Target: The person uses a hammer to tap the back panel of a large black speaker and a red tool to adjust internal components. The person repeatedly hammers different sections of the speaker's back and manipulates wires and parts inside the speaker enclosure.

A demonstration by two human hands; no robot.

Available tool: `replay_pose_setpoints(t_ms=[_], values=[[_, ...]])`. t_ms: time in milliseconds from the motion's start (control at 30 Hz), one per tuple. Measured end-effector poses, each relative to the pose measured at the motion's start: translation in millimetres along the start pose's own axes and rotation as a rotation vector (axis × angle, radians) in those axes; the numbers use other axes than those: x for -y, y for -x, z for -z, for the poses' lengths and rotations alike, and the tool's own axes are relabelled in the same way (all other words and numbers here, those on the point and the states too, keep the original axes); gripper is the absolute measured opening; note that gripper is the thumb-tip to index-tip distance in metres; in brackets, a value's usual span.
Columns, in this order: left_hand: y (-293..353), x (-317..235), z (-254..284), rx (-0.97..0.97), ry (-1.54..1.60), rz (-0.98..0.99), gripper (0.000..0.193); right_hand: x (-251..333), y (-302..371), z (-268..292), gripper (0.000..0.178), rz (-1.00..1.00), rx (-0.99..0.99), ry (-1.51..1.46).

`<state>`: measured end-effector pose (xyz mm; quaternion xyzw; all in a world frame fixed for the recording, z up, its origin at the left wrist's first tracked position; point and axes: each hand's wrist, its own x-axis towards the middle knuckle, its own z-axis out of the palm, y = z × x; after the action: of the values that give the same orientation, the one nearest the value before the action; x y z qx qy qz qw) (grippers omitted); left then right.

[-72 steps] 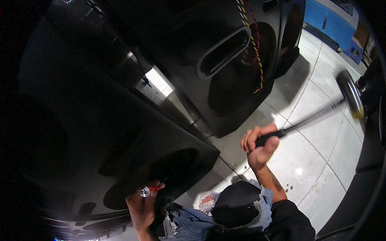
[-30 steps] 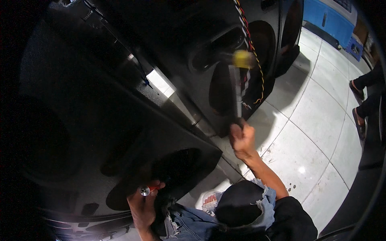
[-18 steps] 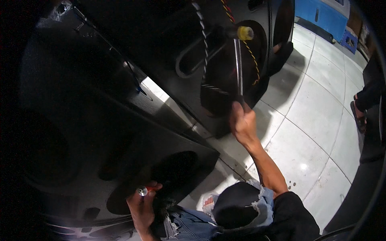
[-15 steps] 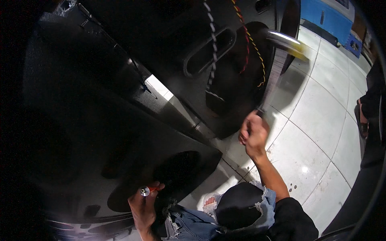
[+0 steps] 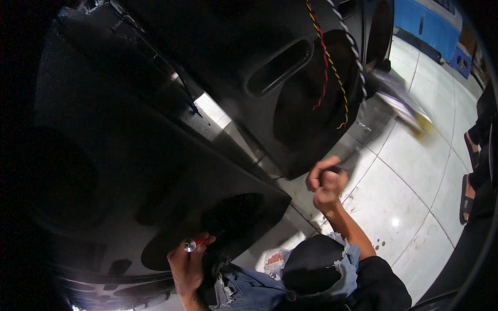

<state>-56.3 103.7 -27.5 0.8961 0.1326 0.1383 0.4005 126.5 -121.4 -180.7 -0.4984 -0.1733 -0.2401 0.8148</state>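
My right hand (image 5: 328,184) is closed around the handle of a mallet, blurred by motion. The mallet's head (image 5: 402,106) has a shiny metal middle and a yellow end, and hangs over the white floor tiles. My left hand (image 5: 185,267) grips a red tool (image 5: 198,243) whose round silver end faces up; its lower part is hidden, so its kind is unclear. That hand is against the near black cabinet (image 5: 119,171), beside a dark round area. A second black cabinet (image 5: 238,41), with an oblong handle recess, stands beyond it.
Twisted red, yellow and black wires (image 5: 332,67) and a black-and-white pair (image 5: 353,44) hang before the far cabinet. A narrow gap (image 5: 212,111) separates the cabinets. Another person's sandalled foot (image 5: 468,199) is at the right. A blue box (image 5: 428,26) stands far right.
The mallet's head has swung rightward and down, and my right hand has turned with it. The hanging wires sit further right in view. My left hand keeps its hold on the red tool.
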Motion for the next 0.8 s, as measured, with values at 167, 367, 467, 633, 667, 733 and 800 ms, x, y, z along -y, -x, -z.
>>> replay_pose_setpoints(t_ms=[167, 367, 467, 633, 667, 733, 800], values=[[-4.2, 2.2, -2.1, 0.013, 0.010, -0.036, 0.015, -12.2, -31.4, 20.4, 0.043, 0.181, -0.086, 0.084], [-3.7, 6.8, 0.3, 0.027, -0.023, -0.031, 0.015, 12.4, -41.6, -2.9, 0.046, -0.308, -0.047, 0.117], [0.6, 7.8, 1.4, 0.005, -0.036, -0.025, 0.015, 20.5, -10.3, -3.7, 0.049, -0.040, -0.026, -0.195], [-3.4, 11.3, -0.3, 0.015, 0.024, -0.046, 0.016, -37.9, 22.4, 1.9, 0.035, 0.307, 0.130, 0.151], [-3.0, 13.4, -1.6, 0.021, 0.013, -0.043, 0.016, -47.1, 21.4, 4.0, 0.032, 0.285, 0.187, 0.343], [-5.9, 12.3, 1.0, 0.015, -0.038, -0.057, 0.015, -21.1, 1.0, -20.2, 0.030, -0.141, 0.282, 0.541], [-3.2, 6.2, 5.6, -0.002, -0.045, -0.031, 0.015, -12.9, 1.8, -19.6, 0.035, -0.151, 0.221, 0.386]])
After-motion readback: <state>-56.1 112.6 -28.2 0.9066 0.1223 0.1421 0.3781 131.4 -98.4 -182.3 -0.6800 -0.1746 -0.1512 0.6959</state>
